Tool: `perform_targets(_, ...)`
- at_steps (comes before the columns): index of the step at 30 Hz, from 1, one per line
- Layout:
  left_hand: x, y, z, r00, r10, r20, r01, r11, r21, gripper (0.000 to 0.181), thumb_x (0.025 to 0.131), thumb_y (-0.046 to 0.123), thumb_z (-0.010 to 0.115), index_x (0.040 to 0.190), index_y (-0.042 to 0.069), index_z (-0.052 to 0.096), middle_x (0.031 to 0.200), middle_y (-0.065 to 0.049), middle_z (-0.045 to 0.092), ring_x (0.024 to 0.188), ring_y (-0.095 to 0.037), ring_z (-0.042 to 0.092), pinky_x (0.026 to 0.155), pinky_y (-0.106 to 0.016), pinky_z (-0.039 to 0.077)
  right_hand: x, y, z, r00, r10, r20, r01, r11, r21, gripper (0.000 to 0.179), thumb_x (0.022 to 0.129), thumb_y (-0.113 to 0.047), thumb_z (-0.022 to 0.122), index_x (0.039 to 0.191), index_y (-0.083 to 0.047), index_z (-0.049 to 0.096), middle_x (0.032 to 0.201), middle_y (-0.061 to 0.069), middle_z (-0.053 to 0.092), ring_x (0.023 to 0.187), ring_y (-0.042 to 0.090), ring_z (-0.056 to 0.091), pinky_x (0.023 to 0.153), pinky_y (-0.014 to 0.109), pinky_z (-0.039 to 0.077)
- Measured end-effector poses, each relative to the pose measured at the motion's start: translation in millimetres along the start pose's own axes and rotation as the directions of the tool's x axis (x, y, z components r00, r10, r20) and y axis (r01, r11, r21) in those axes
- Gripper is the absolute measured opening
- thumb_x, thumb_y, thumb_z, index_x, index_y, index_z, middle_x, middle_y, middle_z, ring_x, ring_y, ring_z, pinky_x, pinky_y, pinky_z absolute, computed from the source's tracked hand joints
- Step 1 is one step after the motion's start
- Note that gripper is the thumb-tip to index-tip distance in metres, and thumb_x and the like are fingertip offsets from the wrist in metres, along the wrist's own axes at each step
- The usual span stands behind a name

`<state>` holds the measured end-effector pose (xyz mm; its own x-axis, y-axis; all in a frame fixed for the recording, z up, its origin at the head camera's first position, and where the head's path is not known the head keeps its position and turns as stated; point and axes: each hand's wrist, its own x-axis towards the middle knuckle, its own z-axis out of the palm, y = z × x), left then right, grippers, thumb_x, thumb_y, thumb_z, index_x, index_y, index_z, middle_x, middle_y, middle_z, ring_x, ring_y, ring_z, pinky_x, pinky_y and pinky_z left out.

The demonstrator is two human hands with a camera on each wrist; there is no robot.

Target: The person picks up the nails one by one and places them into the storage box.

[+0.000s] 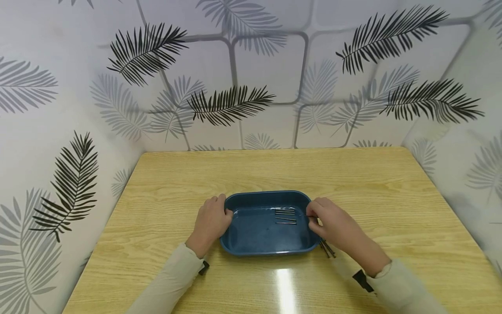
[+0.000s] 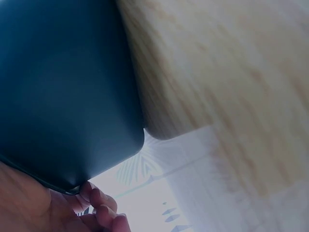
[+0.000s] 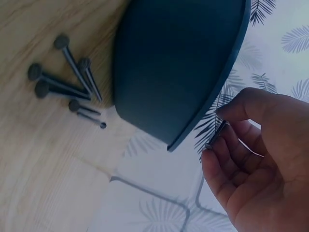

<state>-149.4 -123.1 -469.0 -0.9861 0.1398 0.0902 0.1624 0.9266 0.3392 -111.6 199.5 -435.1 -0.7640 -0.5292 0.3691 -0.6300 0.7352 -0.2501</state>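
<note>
A blue rectangular tray (image 1: pixel 256 237) with rounded corners stands on the table. Its left end is gripped at the rim by my left hand (image 1: pixel 211 222), fingers outside and thumb over the edge. Inside, towards the right, several thin dark nails (image 1: pixel 286 223) lie in a row, roughly parallel to the tray's long side. My right hand (image 1: pixel 333 222) is at the tray's right end and pinches a nail (image 3: pixel 216 134) between thumb and fingers. Just outside the tray's near right corner, several more nails (image 3: pixel 73 63) lie loosely bunched on the table, their flat heads showing in the right wrist view.
The wood-grain table (image 1: pixel 172 183) extends around the tray on all sides. Behind it and at both sides stand walls with a leaf pattern (image 1: pixel 266 126). A bright light reflection (image 1: pixel 286 288) shows on the table in front of the tray.
</note>
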Motion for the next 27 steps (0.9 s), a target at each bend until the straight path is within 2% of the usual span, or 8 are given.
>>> perform_targets(9, 1.2, -1.0, 1.5, 1.0, 0.001, 0.0, -0.001, 1.0, 0.008, 0.015, 0.086, 0.019, 0.052, 0.096, 0.008, 0.054, 0.075, -0.003, 0.046, 0.068, -0.021, 0.045, 0.06, -0.035, 0.036, 8.8, -10, 14, 0.996, -0.067, 0.059, 0.068, 0.998, -0.004, 0.016, 0.077, -0.006, 0.068, 0.085, -0.012, 0.056, 0.081, -0.007, 0.046, 0.073, 0.009, 0.041, 0.062, 0.025, 0.041)
perform_targets(19, 0.9, 0.6, -0.7, 1.0, 0.004, 0.004, -0.004, 1.0, 0.015, 0.017, 0.086, 0.019, 0.053, 0.098, 0.007, 0.054, 0.076, -0.004, 0.046, 0.069, -0.021, 0.045, 0.06, -0.035, 0.037, 12.1, -16, 29, 0.983, -0.04, 0.177, 0.037, 0.999, 0.022, 0.017, 0.077, -0.007, 0.071, 0.087, -0.013, 0.059, 0.084, -0.006, 0.053, 0.074, 0.009, 0.05, 0.063, 0.026, 0.045)
perform_targets(27, 0.5, -0.2, -0.6, 1.0, -0.005, 0.014, 0.005, 1.0, 0.003, 0.018, 0.086, 0.019, 0.052, 0.099, 0.007, 0.054, 0.077, -0.004, 0.047, 0.07, -0.022, 0.046, 0.062, -0.036, 0.038, 14.6, -16, 37, 0.98, -0.072, 0.188, 0.073, 0.997, -0.001, 0.018, 0.076, -0.007, 0.073, 0.087, -0.013, 0.06, 0.085, -0.004, 0.057, 0.076, 0.01, 0.054, 0.063, 0.026, 0.046)
